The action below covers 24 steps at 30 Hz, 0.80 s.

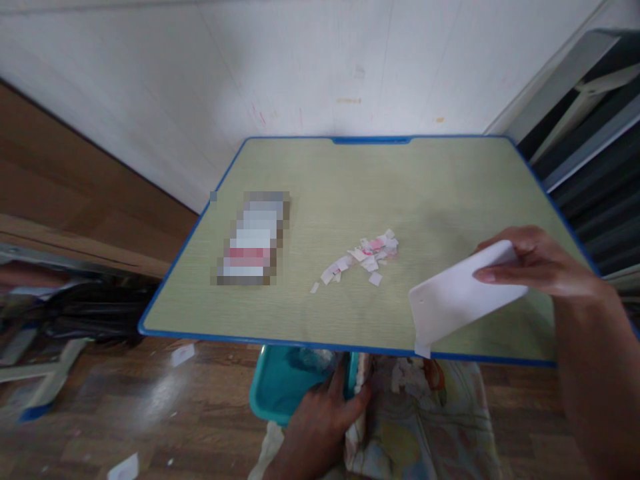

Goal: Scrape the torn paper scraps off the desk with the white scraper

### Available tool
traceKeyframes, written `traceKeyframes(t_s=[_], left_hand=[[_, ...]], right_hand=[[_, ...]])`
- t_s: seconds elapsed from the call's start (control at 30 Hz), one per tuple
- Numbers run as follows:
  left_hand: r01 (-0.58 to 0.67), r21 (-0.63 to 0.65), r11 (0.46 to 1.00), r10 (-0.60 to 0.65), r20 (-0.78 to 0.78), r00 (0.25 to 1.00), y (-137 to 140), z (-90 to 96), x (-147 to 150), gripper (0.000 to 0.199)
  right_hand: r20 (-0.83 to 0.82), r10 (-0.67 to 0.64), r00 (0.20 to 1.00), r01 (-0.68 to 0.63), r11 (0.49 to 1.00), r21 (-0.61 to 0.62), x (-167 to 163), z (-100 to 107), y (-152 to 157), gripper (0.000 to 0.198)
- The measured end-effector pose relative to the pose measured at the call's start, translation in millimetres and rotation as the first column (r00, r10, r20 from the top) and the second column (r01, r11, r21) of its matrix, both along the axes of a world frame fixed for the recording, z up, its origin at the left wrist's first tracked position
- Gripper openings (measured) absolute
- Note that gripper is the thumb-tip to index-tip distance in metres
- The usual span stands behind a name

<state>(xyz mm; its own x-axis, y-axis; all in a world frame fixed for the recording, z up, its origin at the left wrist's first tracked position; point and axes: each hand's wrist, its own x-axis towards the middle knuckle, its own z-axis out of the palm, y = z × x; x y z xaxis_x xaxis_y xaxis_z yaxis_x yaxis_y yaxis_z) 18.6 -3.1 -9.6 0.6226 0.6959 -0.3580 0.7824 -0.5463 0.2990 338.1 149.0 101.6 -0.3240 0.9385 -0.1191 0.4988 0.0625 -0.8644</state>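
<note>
Paper scraps (373, 253) lie on the table (425, 177), a basin (265, 395) below its near edge.

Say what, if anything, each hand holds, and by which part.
The right hand holds a flat white piece by its right end. The left hand is at the teal bin, near its right rim; whether it grips cannot be told.

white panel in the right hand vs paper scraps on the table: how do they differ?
Count/size: the white panel is one broad piece; the paper scraps are many small bits.
Pose: the white panel is held tilted in the grip of the right hand; the paper scraps lie loose on the table.
Colour: the white panel looks plain; some paper scraps show pink.
Shared: both mostly white.
</note>
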Motion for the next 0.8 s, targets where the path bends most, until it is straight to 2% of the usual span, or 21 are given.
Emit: traceKeyframes(t_s=[0.27, 0.43, 0.7, 0.8], left_hand=[[0.015, -0.011, 1.000, -0.015, -0.025, 1.000, 0.2, -0.3, -1.2, 0.076], [0.012, -0.018, 1.000, -0.012, -0.004, 1.000, -0.2, -2.8, -1.8, 0.077], [0.014, -0.022, 1.000, -0.014, -0.008, 1.000, 0.6, -0.6, -0.3, 0.076], [0.021, -0.021, 1.000, -0.021, -0.028, 0.999, 1.3, -0.1, 0.8, 0.075]], right_hand=[[0.018, 0.029, 0.999, -0.029, 0.999, 0.037, 3.1, -6.6, 1.0, 0.010], [-0.022, 0.023, 0.999, -0.023, 1.000, -0.018, 3.9, -9.6, 1.4, 0.012], [-0.113, -0.088, 0.990, 0.094, 0.994, 0.050, 5.2, -9.4, 0.2, 0.012], [-0.099, -0.091, 0.991, 0.094, 0.995, 0.027, 3.0, -9.0, 1.2, 0.008]])
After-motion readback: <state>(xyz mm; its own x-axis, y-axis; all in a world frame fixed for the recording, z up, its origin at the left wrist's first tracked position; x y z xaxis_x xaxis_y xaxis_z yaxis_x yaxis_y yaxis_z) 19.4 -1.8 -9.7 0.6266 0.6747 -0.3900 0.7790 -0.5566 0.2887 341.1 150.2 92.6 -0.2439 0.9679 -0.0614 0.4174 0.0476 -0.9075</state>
